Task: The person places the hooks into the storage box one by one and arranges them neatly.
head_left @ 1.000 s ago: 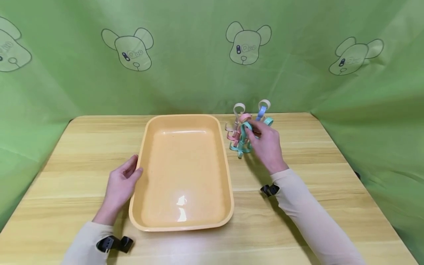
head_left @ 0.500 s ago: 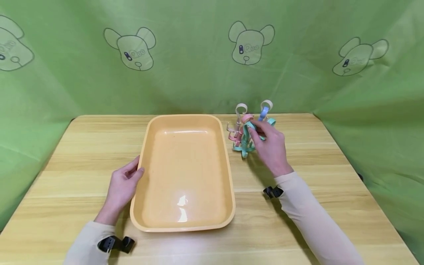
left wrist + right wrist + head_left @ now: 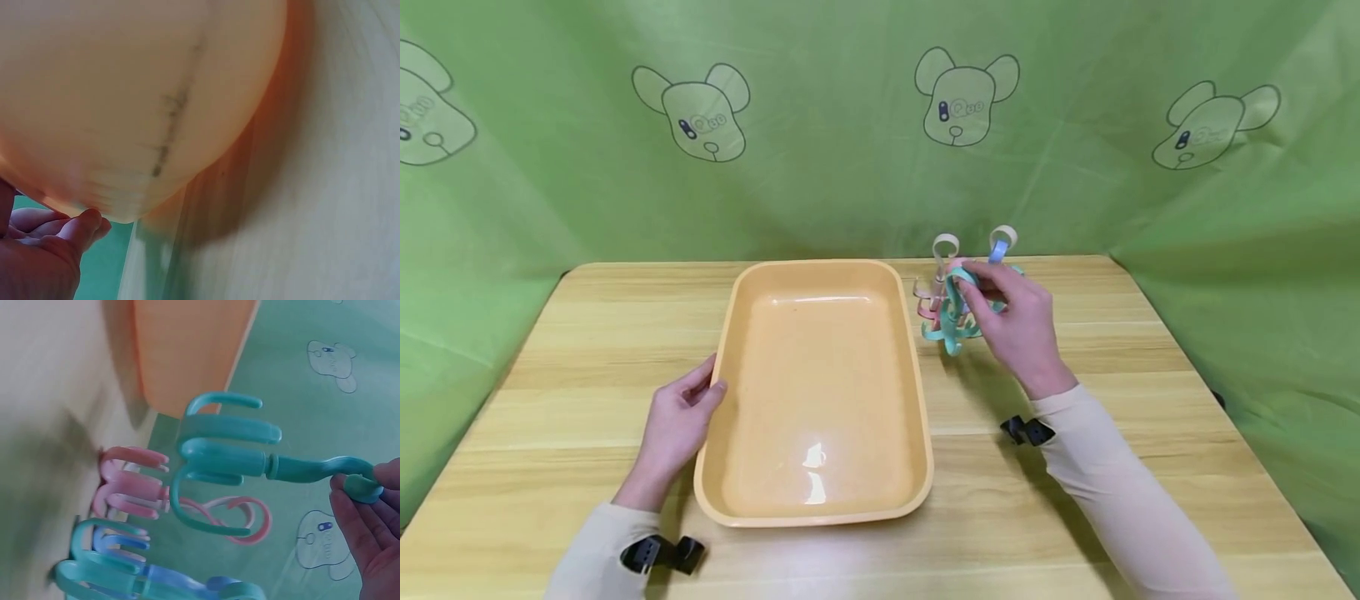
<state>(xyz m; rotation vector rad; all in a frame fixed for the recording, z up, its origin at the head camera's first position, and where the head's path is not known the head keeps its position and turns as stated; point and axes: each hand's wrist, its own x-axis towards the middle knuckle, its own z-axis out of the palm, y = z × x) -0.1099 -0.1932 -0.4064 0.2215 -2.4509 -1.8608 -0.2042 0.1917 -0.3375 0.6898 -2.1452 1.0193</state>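
Observation:
My right hand [image 3: 1021, 329] pinches a teal multi-prong hanging hook [image 3: 225, 455] by its curled top end. Its prongs point down, and in the right wrist view it is off the table and apart from the other hooks. Behind it stand a pink hook [image 3: 134, 484], a blue hook [image 3: 178, 575], another teal hook [image 3: 106, 575] and pale ones, partly hidden by the hand. My left hand [image 3: 677, 421] holds the left rim of an orange tray [image 3: 820, 383], thumb on the edge and fingers against the outer side. Nothing lies in the tray.
Wood-grain table [image 3: 1120, 467] lies under everything. A green curtain [image 3: 835, 192] with mouse-head drawings hangs close behind the table's back edge and at both sides. The hooks stand near that back edge, just right of the tray.
My right hand has moved slightly right, and the teal hook in its fingers has risen a little and come away from the others. The left hand and the tray look unmoved.

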